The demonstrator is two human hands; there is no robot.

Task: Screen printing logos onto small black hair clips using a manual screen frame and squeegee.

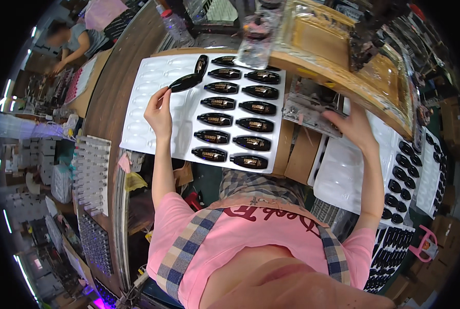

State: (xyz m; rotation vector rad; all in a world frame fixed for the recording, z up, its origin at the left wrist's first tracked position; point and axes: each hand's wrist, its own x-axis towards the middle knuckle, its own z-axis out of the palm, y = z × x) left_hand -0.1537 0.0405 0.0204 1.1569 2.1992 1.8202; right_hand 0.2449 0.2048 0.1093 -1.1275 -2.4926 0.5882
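Note:
My left hand (159, 112) pinches the narrow tip of a glossy black plastic piece (186, 82), held over a white moulded tray (143, 82). The far end of that piece meets or overlaps another black piece (202, 65) with gold print. Similar printed black pieces (257, 124) lie in two columns on the tray's right side. Over to the right, my right hand (357, 129) has thumb and fingers apart, nothing seen in it. It is beside a metal fixture (310, 110) under a wooden-framed printing screen (338, 77); its fingertips are partly hard to make out.
A second white tray (339, 175) stands right of my lap, with black pieces (405, 170) beyond it. Above the work hangs the screen's yellowish frame. A bottle with a red cap (176, 26) stands at the back. Racked small parts (92, 172) are at left; another person (78, 46) sits far left.

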